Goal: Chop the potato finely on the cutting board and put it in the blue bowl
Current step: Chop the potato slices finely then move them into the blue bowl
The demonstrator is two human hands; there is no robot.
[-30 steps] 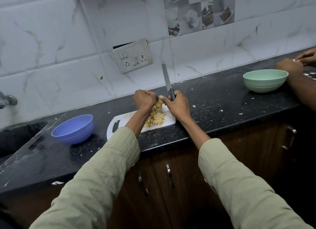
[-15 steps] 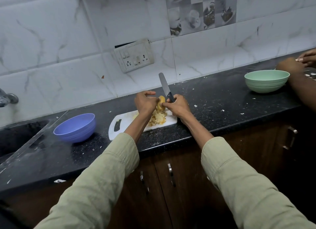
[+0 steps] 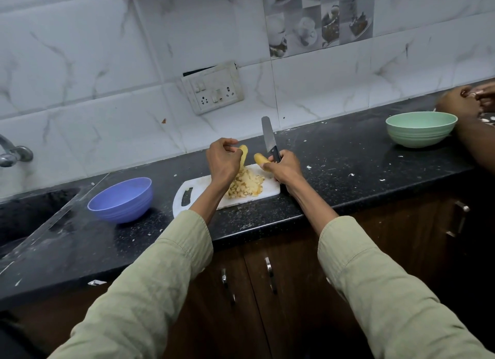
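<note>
On a speckled black stone counter (image 3: 334, 171), a heap of diced yellow potato (image 3: 245, 186) sits on a white plastic cutting board (image 3: 267, 194). The left hand (image 3: 222, 163) pinches a curved potato piece (image 3: 243, 155), held upright above the board. The right hand (image 3: 284, 168) grips a black-handled knife (image 3: 269, 139), blade pointing up toward the marble-look wall, and also holds a second potato piece (image 3: 261, 159) angled left. A smooth, round blue bowl (image 3: 120, 199) stands left of the board.
</note>
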